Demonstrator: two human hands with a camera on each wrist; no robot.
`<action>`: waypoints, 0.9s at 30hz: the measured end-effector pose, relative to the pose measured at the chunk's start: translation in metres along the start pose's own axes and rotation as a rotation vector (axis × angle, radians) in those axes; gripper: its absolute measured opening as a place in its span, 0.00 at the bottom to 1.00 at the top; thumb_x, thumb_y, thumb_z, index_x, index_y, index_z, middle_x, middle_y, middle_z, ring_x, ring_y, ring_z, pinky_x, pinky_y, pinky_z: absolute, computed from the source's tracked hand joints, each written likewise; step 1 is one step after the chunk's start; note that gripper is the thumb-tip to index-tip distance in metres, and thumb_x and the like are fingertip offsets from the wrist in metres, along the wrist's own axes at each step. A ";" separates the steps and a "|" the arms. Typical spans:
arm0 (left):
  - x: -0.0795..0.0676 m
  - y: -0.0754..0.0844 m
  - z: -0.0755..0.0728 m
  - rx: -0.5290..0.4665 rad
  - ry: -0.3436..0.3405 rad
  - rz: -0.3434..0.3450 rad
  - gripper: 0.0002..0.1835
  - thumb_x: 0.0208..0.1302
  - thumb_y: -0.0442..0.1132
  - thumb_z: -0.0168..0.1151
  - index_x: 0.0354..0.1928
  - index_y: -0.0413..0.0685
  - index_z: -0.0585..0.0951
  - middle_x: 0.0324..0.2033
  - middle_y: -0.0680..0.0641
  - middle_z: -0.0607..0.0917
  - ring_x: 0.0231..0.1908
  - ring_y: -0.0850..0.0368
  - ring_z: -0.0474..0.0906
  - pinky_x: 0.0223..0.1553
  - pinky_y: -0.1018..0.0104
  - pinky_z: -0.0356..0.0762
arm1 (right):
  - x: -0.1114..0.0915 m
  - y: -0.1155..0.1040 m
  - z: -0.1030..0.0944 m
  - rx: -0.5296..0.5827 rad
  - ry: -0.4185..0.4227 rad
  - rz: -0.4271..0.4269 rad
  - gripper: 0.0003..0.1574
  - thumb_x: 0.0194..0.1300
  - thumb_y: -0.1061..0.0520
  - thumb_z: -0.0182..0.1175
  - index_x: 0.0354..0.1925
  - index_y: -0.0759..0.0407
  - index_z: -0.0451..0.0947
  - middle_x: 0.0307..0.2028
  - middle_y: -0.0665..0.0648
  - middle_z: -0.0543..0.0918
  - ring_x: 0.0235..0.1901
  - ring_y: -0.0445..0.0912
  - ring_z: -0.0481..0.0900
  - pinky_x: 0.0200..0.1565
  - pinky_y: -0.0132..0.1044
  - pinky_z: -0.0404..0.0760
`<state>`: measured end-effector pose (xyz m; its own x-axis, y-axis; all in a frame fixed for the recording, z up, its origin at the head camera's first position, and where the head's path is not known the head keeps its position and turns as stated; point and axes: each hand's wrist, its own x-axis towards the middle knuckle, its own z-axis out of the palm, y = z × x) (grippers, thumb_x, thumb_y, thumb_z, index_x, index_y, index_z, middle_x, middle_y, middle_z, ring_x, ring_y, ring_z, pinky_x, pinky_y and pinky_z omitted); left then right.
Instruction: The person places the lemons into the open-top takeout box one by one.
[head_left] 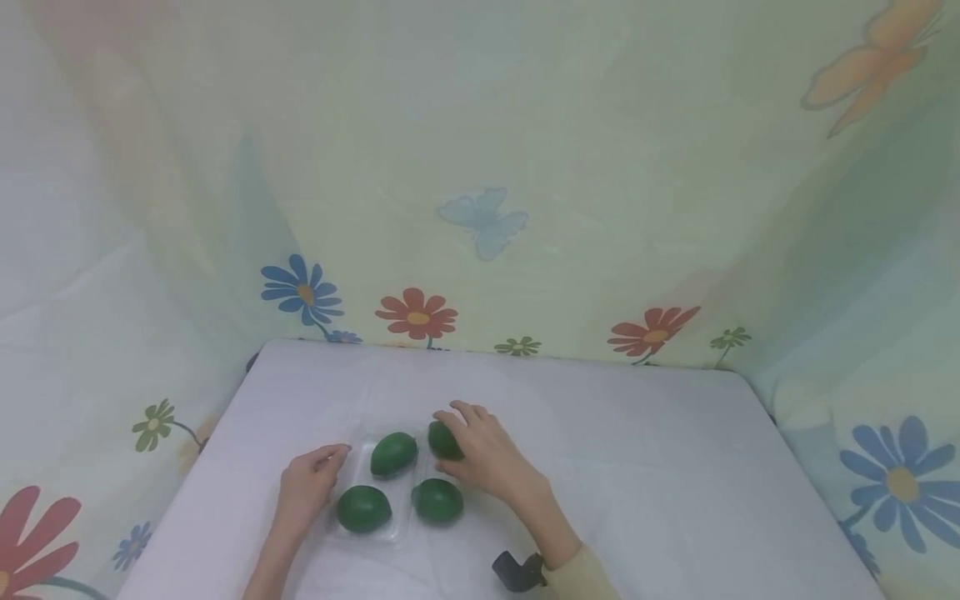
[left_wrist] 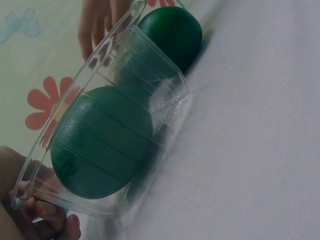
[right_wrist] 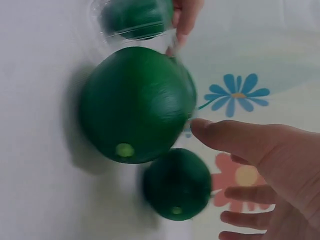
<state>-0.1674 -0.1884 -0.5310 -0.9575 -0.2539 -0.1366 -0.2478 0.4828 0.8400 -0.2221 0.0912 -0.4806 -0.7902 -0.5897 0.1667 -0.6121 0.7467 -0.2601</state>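
A clear plastic tray [head_left: 381, 533] lies on the left half of the table. Two green limes sit in it: a far lime [head_left: 393, 454] and a near lime [head_left: 363, 508]. My left hand [head_left: 309, 487] pinches the tray's rim at its left side, fingertips curled at the edge in the left wrist view. To the right of the tray are a front lime [head_left: 437, 502] and a back lime [head_left: 442, 442]. My right hand [head_left: 487, 450] reaches over the back lime, partly covering it. Its thumb [right_wrist: 225, 134] and fingers are spread in the right wrist view.
A white cloth covers the table [head_left: 675, 500]. Behind it and at both sides hangs a curtain [head_left: 585, 208] printed with flowers and butterflies. A black device [head_left: 517, 572] sits by my right wrist, next to a pale yellow sleeve [head_left: 581, 575].
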 end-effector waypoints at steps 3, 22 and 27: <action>0.000 0.001 0.000 0.004 0.000 -0.003 0.24 0.78 0.50 0.56 0.62 0.38 0.81 0.29 0.45 0.86 0.28 0.55 0.78 0.28 0.69 0.75 | 0.005 0.005 0.010 0.034 -0.037 0.040 0.44 0.62 0.44 0.75 0.70 0.52 0.70 0.71 0.65 0.70 0.70 0.62 0.68 0.67 0.58 0.73; 0.000 -0.002 0.002 -0.014 0.004 -0.006 0.25 0.78 0.52 0.56 0.62 0.39 0.81 0.24 0.47 0.83 0.25 0.56 0.75 0.26 0.70 0.74 | 0.028 0.015 0.058 0.008 -0.001 0.020 0.33 0.66 0.48 0.71 0.65 0.52 0.75 0.56 0.57 0.79 0.51 0.49 0.76 0.52 0.41 0.80; 0.000 0.000 0.001 -0.025 0.000 -0.001 0.24 0.78 0.51 0.57 0.62 0.39 0.81 0.23 0.47 0.81 0.24 0.57 0.73 0.26 0.70 0.73 | 0.028 0.017 0.063 0.032 0.027 0.015 0.29 0.66 0.51 0.70 0.63 0.52 0.76 0.49 0.52 0.80 0.44 0.43 0.73 0.46 0.34 0.80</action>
<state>-0.1672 -0.1873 -0.5320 -0.9572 -0.2547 -0.1372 -0.2451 0.4618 0.8525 -0.2526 0.0681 -0.5403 -0.8002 -0.5696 0.1877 -0.5991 0.7450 -0.2934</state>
